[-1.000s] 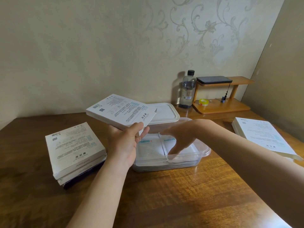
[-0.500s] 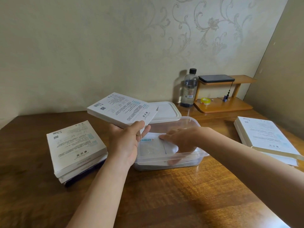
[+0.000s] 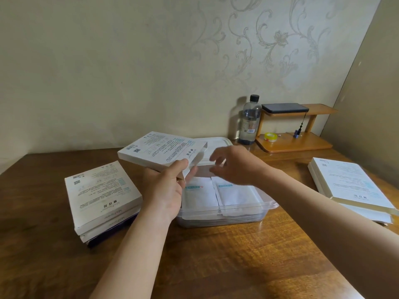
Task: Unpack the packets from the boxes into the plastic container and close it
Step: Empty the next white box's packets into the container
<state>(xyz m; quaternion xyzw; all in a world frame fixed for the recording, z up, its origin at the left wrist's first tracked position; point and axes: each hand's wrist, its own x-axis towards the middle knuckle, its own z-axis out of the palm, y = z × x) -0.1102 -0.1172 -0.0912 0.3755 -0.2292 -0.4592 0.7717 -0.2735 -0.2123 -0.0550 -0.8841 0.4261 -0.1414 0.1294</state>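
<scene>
The left hand (image 3: 166,190) grips a white box (image 3: 159,151) at its open end. The right hand (image 3: 235,167) hovers just beside it, fingers loosely spread, holding nothing; white packets (image 3: 199,195) lie in the plastic container (image 3: 269,207) beneath both hands.

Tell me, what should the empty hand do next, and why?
Probably the right hand should slip its fingers into the open end of the box and pull out a packet. It hangs empty, fingers loose, beside that opening, while the left hand holds the box up by the container. Two packets lie inside, and the lid is off.
</scene>
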